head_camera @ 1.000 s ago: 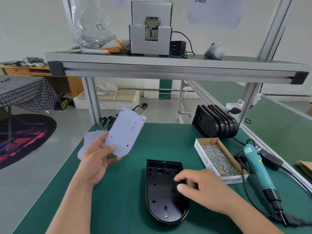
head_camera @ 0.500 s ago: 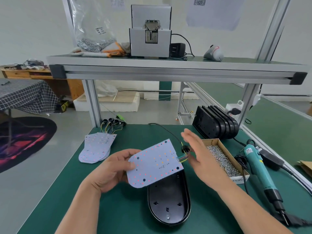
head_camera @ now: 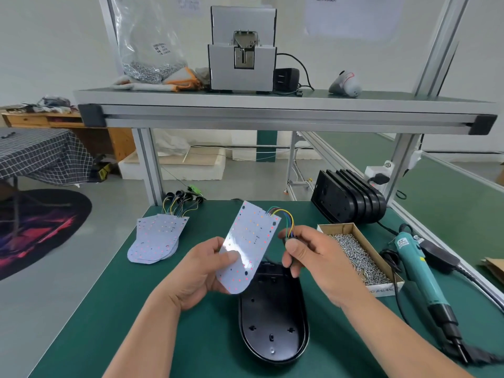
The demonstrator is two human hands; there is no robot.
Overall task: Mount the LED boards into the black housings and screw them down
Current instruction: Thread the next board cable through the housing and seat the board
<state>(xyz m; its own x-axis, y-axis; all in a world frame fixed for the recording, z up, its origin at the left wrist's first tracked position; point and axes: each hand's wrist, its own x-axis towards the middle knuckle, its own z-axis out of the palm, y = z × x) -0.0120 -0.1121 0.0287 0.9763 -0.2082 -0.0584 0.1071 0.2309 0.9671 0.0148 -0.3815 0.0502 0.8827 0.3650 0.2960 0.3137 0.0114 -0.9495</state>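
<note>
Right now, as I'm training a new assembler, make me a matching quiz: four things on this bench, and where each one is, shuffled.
Things: 1 LED board; 2 coloured wires; 3 black housing; 4 box of screws.
Places: A flat on the green mat; B pinched by the right hand; C beside the teal screwdriver; D gripped by the left hand.
Pairs: 1-D, 2-B, 3-A, 4-C.

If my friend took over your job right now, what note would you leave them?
Left hand grips the LED board, tilted above the open black housing on the mat.
Right hand pinches the board's wires.
Done: nothing mounted in this housing yet.
Left: seat the board, drive screws from the screw box with the screwdriver, then do the spare boards and spare housings.
</note>
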